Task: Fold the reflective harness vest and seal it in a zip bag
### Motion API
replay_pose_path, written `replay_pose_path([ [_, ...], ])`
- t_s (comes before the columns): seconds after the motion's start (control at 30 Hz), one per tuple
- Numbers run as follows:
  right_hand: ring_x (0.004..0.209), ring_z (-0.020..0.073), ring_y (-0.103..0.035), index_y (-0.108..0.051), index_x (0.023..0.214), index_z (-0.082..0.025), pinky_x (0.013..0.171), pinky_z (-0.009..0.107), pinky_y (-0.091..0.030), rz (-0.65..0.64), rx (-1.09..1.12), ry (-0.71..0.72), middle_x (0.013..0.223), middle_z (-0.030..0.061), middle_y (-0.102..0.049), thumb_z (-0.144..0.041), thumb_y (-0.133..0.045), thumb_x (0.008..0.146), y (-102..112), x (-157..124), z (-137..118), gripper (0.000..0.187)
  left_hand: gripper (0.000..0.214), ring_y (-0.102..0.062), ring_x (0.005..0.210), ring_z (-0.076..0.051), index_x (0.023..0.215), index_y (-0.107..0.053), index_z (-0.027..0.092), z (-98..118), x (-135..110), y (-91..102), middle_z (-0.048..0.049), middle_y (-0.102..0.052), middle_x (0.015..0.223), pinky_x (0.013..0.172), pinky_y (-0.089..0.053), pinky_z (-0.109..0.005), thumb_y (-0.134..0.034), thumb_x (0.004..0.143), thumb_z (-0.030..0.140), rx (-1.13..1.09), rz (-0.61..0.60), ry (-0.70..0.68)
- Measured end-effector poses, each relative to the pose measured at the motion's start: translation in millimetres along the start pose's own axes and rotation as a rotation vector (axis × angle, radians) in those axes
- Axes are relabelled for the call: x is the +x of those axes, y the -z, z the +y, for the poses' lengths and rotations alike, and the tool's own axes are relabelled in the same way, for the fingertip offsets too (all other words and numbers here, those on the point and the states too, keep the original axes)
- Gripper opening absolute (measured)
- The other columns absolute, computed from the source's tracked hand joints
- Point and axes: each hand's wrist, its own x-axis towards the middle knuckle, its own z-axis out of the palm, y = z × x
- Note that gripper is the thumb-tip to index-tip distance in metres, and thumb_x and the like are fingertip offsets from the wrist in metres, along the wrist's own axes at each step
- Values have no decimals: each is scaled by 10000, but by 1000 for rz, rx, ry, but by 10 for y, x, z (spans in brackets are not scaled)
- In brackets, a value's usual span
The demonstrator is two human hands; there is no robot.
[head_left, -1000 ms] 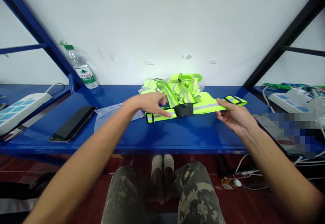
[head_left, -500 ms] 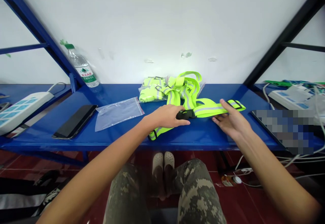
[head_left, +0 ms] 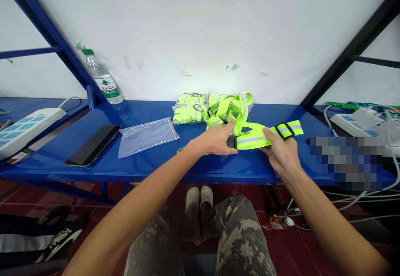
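Left grip [head_left: 219, 140] has shifted onto the black buckle [head_left: 231, 141], clasping it while my right grip [head_left: 283, 151] pinches the reflective strap [head_left: 251, 140], so both are steadied.

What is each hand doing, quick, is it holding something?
Left hand: closed, holding the black buckle.
Right hand: closed, holding the yellow-green strap between thumb and fingers.
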Motion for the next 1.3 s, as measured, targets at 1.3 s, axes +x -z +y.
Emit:
replay_pose_path([
  [1.3, 883, 304, -622, -695, 1158, -133, 623, 362, -486, -288, -1673, 1159, 1065, 179, -637, -218, -487, 926, -29, -160, 158, 323, 287, -549, 1124, -276, 1034, -621, 171, -41, -228, -305, -119, -646, 1132, 972, -452, -423, -450, 1004, 400, 127, 460, -18],
])
